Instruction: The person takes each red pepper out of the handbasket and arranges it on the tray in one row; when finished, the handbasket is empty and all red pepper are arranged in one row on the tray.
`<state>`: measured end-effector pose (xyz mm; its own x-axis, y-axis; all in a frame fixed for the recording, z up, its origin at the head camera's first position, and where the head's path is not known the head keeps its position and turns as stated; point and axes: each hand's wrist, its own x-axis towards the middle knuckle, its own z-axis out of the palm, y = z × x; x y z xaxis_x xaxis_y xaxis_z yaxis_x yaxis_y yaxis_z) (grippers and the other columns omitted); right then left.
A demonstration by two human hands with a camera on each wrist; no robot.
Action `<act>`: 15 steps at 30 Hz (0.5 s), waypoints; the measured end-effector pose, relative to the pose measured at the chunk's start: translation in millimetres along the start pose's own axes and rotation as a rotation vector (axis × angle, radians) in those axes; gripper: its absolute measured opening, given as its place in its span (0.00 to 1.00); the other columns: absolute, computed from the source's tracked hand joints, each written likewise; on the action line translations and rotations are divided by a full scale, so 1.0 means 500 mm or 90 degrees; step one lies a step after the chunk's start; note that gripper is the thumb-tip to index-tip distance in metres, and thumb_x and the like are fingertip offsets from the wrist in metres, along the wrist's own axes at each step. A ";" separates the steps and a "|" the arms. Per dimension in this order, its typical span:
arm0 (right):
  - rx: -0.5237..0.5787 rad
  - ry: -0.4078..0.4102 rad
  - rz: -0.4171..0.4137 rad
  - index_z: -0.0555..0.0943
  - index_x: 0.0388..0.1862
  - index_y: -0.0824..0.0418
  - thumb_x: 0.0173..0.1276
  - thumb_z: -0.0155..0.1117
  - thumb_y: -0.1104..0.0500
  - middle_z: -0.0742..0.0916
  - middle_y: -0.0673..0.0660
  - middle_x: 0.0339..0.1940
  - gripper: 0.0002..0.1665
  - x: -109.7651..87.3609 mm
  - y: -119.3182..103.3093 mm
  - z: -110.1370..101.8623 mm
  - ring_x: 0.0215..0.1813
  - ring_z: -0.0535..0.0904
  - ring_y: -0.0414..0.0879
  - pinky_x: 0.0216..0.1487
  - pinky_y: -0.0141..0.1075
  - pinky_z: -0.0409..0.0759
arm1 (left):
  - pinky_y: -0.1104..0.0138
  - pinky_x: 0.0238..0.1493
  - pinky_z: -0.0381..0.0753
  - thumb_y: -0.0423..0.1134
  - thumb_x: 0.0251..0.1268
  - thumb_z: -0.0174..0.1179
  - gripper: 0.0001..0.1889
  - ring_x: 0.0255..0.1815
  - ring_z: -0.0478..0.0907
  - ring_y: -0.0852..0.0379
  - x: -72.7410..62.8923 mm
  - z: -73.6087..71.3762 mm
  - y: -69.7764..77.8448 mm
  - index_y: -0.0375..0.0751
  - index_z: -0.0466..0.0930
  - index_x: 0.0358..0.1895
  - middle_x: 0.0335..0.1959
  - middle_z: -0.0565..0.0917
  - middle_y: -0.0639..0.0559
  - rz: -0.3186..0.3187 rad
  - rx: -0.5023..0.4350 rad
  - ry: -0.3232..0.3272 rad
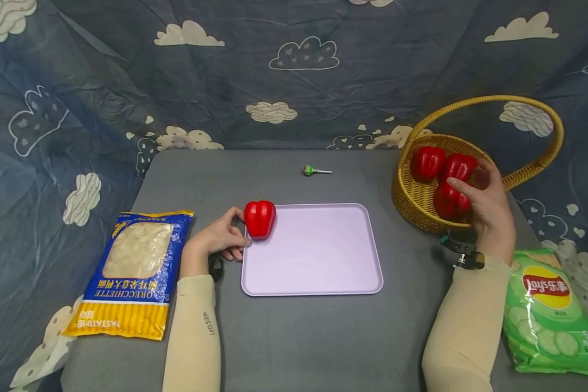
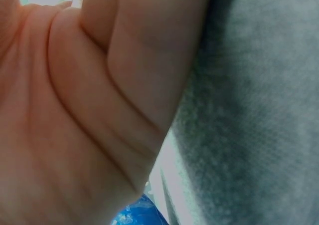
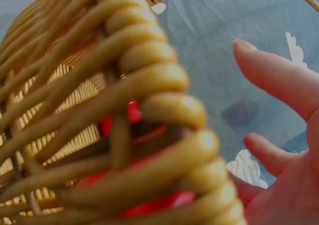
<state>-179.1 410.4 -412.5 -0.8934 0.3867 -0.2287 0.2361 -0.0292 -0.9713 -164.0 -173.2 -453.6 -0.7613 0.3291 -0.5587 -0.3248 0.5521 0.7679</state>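
Observation:
My left hand (image 1: 220,237) is at the left edge of the lilac tray (image 1: 313,250), its thumb over the rim and its other fingers bent. Close by its index finger, a red bell pepper (image 1: 260,219) stands in the tray's upper left corner. In the left wrist view, the palm (image 2: 84,115) hides what the fingers touch. Over the right side of the wicker basket (image 1: 414,209), my right hand (image 1: 492,204) reaches in with thumb and fingers spread apart. Three more red bell peppers (image 1: 428,163) lie inside; the thumb overlaps the nearest pepper (image 1: 452,200) in the head view.
The basket's tall handle (image 1: 485,99) arches behind the right hand. A green-wrapped lollipop (image 1: 310,170) lies beyond the tray. On the left is a blue and yellow orecchiette pasta bag (image 1: 127,277), and at the right a green chip bag (image 1: 551,316).

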 end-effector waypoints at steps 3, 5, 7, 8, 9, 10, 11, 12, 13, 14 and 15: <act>-0.041 -0.017 0.022 0.50 0.88 0.37 0.67 0.78 0.51 0.55 0.44 0.90 0.60 0.003 -0.002 -0.004 0.86 0.53 0.44 0.89 0.56 0.48 | 0.64 0.31 0.88 0.39 0.71 0.70 0.33 0.24 0.88 0.53 0.000 0.001 0.000 0.52 0.57 0.69 0.34 0.88 0.45 -0.002 -0.001 -0.001; -0.054 -0.032 0.030 0.49 0.88 0.38 0.68 0.77 0.50 0.59 0.43 0.88 0.60 0.004 -0.003 -0.006 0.80 0.59 0.41 0.89 0.53 0.51 | 0.65 0.31 0.88 0.39 0.71 0.70 0.33 0.24 0.88 0.53 0.001 0.001 0.001 0.52 0.58 0.69 0.34 0.88 0.45 -0.003 0.000 -0.001; -0.065 -0.049 0.035 0.50 0.88 0.39 0.68 0.77 0.50 0.62 0.43 0.85 0.59 0.003 -0.004 -0.008 0.75 0.60 0.39 0.87 0.46 0.59 | 0.65 0.31 0.88 0.39 0.71 0.70 0.33 0.24 0.88 0.53 0.001 0.001 0.001 0.52 0.58 0.69 0.34 0.88 0.45 -0.004 0.000 0.000; -0.070 -0.058 0.037 0.50 0.88 0.40 0.68 0.77 0.50 0.63 0.42 0.84 0.59 0.003 -0.005 -0.008 0.74 0.61 0.38 0.84 0.41 0.64 | 0.65 0.31 0.88 0.39 0.71 0.70 0.33 0.24 0.88 0.53 0.001 0.000 0.001 0.52 0.58 0.69 0.34 0.88 0.45 -0.004 0.000 0.001; -0.075 -0.064 0.038 0.50 0.88 0.40 0.69 0.77 0.50 0.63 0.43 0.83 0.59 0.003 -0.005 -0.008 0.73 0.61 0.38 0.79 0.35 0.70 | 0.65 0.31 0.88 0.39 0.71 0.70 0.33 0.24 0.88 0.53 0.002 0.000 0.001 0.51 0.58 0.69 0.33 0.88 0.45 -0.003 0.002 0.000; -0.082 -0.069 0.041 0.50 0.88 0.40 0.69 0.77 0.50 0.63 0.43 0.83 0.59 0.002 -0.005 -0.009 0.72 0.61 0.38 0.73 0.33 0.77 | 0.65 0.31 0.88 0.39 0.71 0.70 0.33 0.24 0.88 0.53 0.002 0.000 0.001 0.51 0.58 0.69 0.33 0.88 0.45 -0.001 0.003 0.001; -0.097 -0.073 0.043 0.50 0.88 0.40 0.69 0.76 0.49 0.63 0.43 0.83 0.59 0.002 -0.006 -0.009 0.71 0.62 0.38 0.66 0.32 0.80 | 0.65 0.31 0.88 0.39 0.71 0.70 0.33 0.24 0.88 0.53 0.002 -0.001 0.001 0.51 0.58 0.69 0.33 0.88 0.45 0.000 0.004 0.000; -0.110 -0.079 0.046 0.49 0.88 0.40 0.69 0.76 0.49 0.63 0.44 0.84 0.59 0.001 -0.006 -0.009 0.70 0.62 0.39 0.61 0.32 0.81 | 0.65 0.31 0.88 0.39 0.71 0.70 0.33 0.24 0.88 0.53 0.001 -0.001 0.001 0.51 0.58 0.69 0.33 0.88 0.45 0.000 0.004 0.000; -0.123 -0.081 0.049 0.49 0.89 0.39 0.69 0.76 0.48 0.62 0.44 0.84 0.59 0.001 -0.006 -0.009 0.69 0.62 0.39 0.56 0.32 0.81 | 0.65 0.31 0.88 0.39 0.71 0.70 0.33 0.24 0.88 0.53 0.002 -0.001 0.001 0.51 0.58 0.69 0.33 0.88 0.45 0.001 0.006 -0.001; -0.137 -0.084 0.051 0.48 0.89 0.39 0.69 0.75 0.47 0.62 0.44 0.84 0.59 0.001 -0.006 -0.009 0.67 0.63 0.38 0.56 0.36 0.80 | 0.65 0.31 0.88 0.39 0.71 0.70 0.33 0.24 0.88 0.53 0.002 -0.001 0.000 0.50 0.58 0.69 0.33 0.88 0.45 0.002 0.007 -0.002; -0.149 -0.088 0.053 0.48 0.89 0.39 0.70 0.75 0.46 0.62 0.45 0.84 0.59 0.000 -0.006 -0.009 0.66 0.63 0.39 0.57 0.40 0.78 | 0.65 0.31 0.88 0.39 0.71 0.70 0.33 0.24 0.88 0.54 0.002 -0.002 0.000 0.50 0.58 0.69 0.33 0.88 0.45 0.004 0.010 -0.003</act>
<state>-178.1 414.7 -409.2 -0.9071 0.2626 -0.3290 0.3782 0.1651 -0.9109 -165.1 -173.5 -453.9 -0.7601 0.3364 -0.5559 -0.3117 0.5620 0.7662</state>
